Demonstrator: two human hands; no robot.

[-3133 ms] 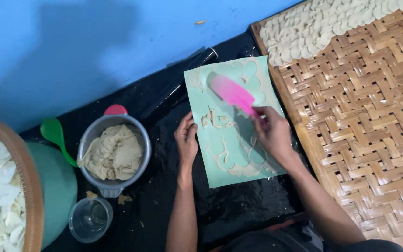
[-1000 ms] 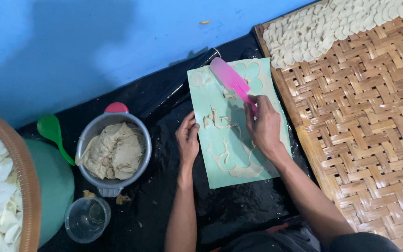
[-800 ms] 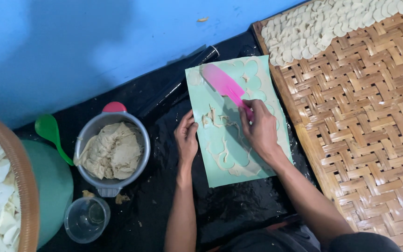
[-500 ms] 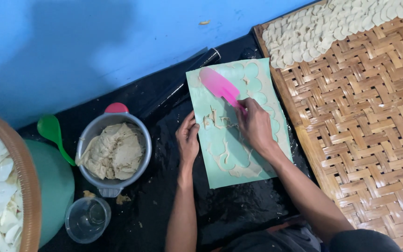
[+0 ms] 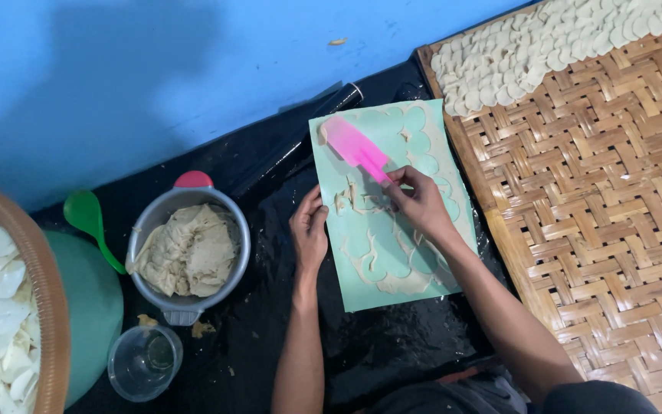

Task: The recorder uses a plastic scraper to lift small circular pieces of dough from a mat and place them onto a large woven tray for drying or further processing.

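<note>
One blue floor point(image 5: 155, 84) fills the upper left; one black plastic sheet point(image 5: 270, 337) lies across its lower part. One woven bamboo mat point(image 5: 614, 199) on the right carries a spread of pale round dough pieces point(image 5: 530, 46) along its top edge, too many to count. One round basket point(image 5: 32, 307) at far left holds pale chips and rests on a green basin point(image 5: 93, 307). One mint cutting board point(image 5: 392, 207) lies on the black sheet, with dough scraps point(image 5: 392, 268) and round cut-outs across it. One metal pot point(image 5: 189, 253) of dough sits left of the board; one green spoon point(image 5: 90, 222) just beside it, one clear cup point(image 5: 145, 362) below. One pink spatula point(image 5: 354, 146) lies on the board's upper part; right hand point(image 5: 419, 203), grip pinching its handle end. Left hand point(image 5: 309, 230), fingers flat and together, presses the board's left edge.
</note>
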